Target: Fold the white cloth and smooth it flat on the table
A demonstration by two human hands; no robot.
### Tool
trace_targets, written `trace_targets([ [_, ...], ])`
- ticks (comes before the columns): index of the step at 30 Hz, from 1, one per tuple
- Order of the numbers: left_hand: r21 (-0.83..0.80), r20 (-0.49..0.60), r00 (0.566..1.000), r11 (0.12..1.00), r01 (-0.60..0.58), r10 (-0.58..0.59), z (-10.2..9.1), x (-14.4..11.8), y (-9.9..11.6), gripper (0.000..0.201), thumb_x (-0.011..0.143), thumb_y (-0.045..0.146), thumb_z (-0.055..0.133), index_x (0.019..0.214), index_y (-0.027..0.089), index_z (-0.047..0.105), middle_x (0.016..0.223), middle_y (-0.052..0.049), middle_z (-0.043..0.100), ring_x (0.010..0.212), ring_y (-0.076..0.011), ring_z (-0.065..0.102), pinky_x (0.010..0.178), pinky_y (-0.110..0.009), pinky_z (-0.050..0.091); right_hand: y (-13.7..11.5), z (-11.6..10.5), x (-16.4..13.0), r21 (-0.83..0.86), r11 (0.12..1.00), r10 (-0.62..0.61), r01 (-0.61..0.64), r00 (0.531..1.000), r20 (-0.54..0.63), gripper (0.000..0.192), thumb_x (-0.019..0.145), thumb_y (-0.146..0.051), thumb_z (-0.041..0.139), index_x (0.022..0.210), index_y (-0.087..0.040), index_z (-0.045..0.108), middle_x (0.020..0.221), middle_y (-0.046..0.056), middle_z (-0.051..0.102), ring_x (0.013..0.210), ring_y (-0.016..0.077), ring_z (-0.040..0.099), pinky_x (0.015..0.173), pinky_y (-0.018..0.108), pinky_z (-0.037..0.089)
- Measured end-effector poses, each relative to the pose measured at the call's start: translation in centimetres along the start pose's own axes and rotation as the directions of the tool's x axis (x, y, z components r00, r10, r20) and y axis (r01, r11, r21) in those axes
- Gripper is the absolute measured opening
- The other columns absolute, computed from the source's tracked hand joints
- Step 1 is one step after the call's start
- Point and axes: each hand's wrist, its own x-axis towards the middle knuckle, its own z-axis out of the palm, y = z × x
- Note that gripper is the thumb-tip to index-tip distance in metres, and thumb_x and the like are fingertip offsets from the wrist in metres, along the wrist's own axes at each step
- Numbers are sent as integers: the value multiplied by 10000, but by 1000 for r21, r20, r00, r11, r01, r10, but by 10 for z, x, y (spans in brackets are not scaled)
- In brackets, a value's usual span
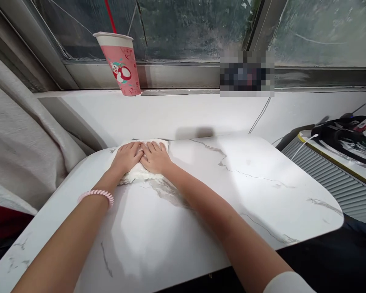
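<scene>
Both hands lie flat, palms down and fingers spread, side by side on a white cloth (140,173) at the table's eleven o'clock corner. The left hand (127,156) and right hand (155,158) touch at the fingertips, pressing the cloth against the marble-patterned table (232,195). A pink coil band (96,194) circles the left wrist. At twelve o'clock, a pink paper cup (122,63) stands on the window sill (186,108).

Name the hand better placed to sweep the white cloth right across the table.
Probably right: right hand lies flat on the white cloth nearer the bare marble table; left hand presses beside it.
</scene>
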Motion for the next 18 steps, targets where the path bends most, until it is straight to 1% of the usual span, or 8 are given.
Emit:
trace_targets([
  [2,28,-9,998,998,-57,57,4,14,2,387,978,250,323,1308,124,481,1404,-134,550,1295,-254,473,1134,-417,296,10,1,6,0,999,47,-47,999,-10,529,1002,-381,409,1483,-158,407,1572,140,372,1465,279,296,1211,507,182],
  [4,70,-14,995,993,-99,100,9,24,7,393,989,231,299,1312,97,477,1391,-159,554,1300,-262,469,1133,-424,289,23,-1,9,-12,998,62,-62,997,-40,527,987,-400,465,1467,-184,444,1569,138,374,1460,282,302,1209,488,195],
  [6,111,-10,994,988,-103,105,14,31,18,405,990,231,290,1314,79,479,1380,-185,557,1300,-283,472,1124,-444,299,40,-7,9,-22,998,50,-52,996,-73,511,972,-408,512,1443,-213,485,1544,129,410,1443,280,328,1201,463,220],
  [9,134,-38,997,989,-58,63,22,36,40,419,997,269,288,1318,91,489,1364,-203,568,1292,-312,489,1115,-487,312,66,-20,2,-9,1000,0,-1,998,-57,483,973,-404,519,1426,-239,512,1503,110,460,1423,253,361,1194,428,244],
  [11,125,-78,996,991,-42,52,27,36,58,423,1009,305,281,1308,111,508,1359,-200,574,1292,-324,494,1124,-514,302,81,-29,-5,9,1000,-5,5,999,-33,466,981,-389,503,1420,-237,521,1497,104,467,1421,242,367,1195,417,248],
  [13,98,-115,992,994,-43,54,30,35,73,424,1021,337,266,1290,144,531,1365,-183,576,1303,-320,490,1135,-525,290,91,-38,-15,26,1000,16,-16,1000,-23,453,988,-359,482,1417,-219,526,1504,106,463,1423,237,366,1198,414,245],
  [15,59,-129,990,997,-51,59,32,30,86,425,1029,351,250,1279,173,544,1382,-164,572,1322,-306,479,1144,-522,286,95,-43,-25,37,999,38,-37,999,-19,451,989,-336,469,1416,-204,529,1509,108,460,1425,236,365,1200,412,241],
  [18,10,-118,991,998,-65,65,30,21,98,423,1033,359,249,1282,192,547,1410,-147,561,1348,-290,462,1152,-523,287,95,-49,-39,40,998,55,-54,998,-26,450,984,-328,467,1411,-203,534,1512,106,461,1428,235,362,1202,413,240],
])
